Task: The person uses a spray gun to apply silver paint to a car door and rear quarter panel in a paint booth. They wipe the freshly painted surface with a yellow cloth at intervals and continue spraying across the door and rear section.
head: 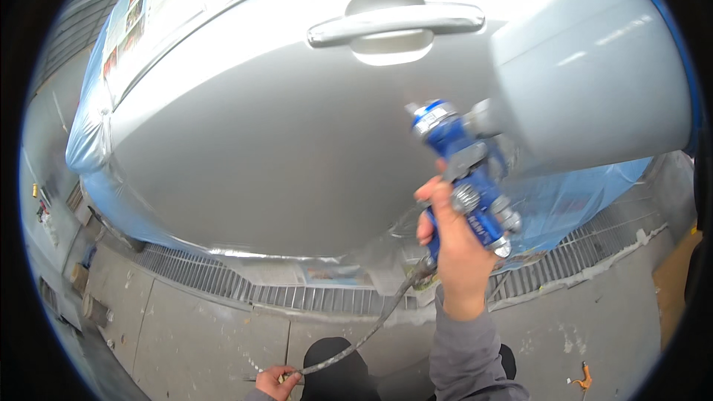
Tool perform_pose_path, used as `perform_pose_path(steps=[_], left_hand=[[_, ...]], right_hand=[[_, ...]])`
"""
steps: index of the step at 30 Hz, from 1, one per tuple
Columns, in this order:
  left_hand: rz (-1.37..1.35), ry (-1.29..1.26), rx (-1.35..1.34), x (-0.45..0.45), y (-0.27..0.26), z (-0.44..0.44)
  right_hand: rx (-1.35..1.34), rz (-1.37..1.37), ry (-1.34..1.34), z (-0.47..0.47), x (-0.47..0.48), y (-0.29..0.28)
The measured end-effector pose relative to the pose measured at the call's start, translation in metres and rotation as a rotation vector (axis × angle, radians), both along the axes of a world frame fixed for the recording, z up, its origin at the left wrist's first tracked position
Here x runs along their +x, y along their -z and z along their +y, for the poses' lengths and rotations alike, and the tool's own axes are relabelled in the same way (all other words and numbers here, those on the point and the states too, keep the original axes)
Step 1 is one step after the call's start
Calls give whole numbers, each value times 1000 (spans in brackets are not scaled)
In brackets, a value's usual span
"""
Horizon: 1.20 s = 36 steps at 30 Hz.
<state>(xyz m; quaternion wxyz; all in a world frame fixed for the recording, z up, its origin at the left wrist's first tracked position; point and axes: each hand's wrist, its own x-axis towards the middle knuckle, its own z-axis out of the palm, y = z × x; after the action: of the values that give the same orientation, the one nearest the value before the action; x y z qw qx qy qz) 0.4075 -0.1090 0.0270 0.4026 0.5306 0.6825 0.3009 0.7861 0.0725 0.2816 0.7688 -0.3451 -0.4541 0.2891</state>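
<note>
My right hand grips a blue spray gun by its handle. The gun's nozzle points up and left at a silver-grey car door, apart from the panel. A large pale paint cup with a blue rim sits on the gun's right side and hides part of the car. From the handle's base an air hose runs down and left. My left hand pinches this hose low in the view. Above the gun is the door handle, silver and glossy.
Newspaper and blue masking film cover the car around the door. A metal floor grating runs beneath it. An orange air blow gun lies on the concrete floor at lower right. My knee is near the hose.
</note>
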Motion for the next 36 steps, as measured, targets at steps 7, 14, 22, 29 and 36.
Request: perform_pose_path(steps=[7, 14, 22, 29, 36], left_hand=[[16, 179, 142, -7, -12, 36], [49, 506, 165, -46, 63, 94], [-96, 800, 234, -48, 104, 120], [-16, 990, 93, -56, 95, 140], [24, 987, 97, -62, 93, 143]], right_hand=[[100, -136, 79, 16, -31, 3], [139, 36, 740, 20, -51, 13], [119, -179, 600, 18, -91, 13], [107, -198, 989, 26, -71, 9], [98, -164, 786, 23, -91, 14]])
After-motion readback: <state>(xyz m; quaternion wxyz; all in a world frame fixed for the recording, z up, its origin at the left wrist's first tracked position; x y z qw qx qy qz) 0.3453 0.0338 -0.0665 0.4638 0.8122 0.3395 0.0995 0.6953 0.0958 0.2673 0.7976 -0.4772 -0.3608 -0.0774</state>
